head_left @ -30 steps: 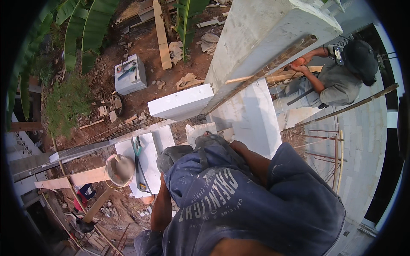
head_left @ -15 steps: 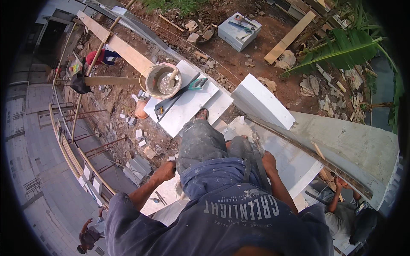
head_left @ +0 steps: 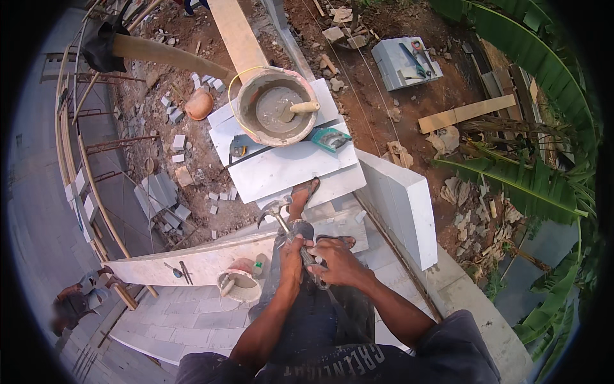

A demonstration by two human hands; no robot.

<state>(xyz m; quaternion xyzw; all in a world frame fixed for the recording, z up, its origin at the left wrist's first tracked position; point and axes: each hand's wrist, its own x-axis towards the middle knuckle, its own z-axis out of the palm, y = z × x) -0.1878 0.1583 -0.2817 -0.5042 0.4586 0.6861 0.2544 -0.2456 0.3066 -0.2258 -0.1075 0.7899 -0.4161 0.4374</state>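
Observation:
A claw hammer (head_left: 281, 221) is held out over my legs, its metal head toward my feet. My left hand (head_left: 292, 261) is closed around its handle below the head. Close beside it, my right hand (head_left: 342, 262) has its fingers closed on the lower handle, partly hiding it. Beyond my feet, a bucket of grey mortar (head_left: 246, 105) with a wooden-handled trowel (head_left: 306, 107) in it stands on stacked white blocks (head_left: 294, 171). A handsaw (head_left: 331, 139) lies partly under the bucket. To the left of my arms is a smaller mortar bucket (head_left: 242, 293).
A white block (head_left: 400, 205) stands along the wall at right. Bamboo scaffolding (head_left: 96, 192) runs down the left, with another person (head_left: 80, 301) below. A long plank (head_left: 240, 38) reaches away past the bucket. Banana leaves (head_left: 518, 185) hang at right.
Both hands have come from beside my hips to together in front of me, and the hammer now shows plainly between them. My view has shifted, bringing the small bucket into sight.

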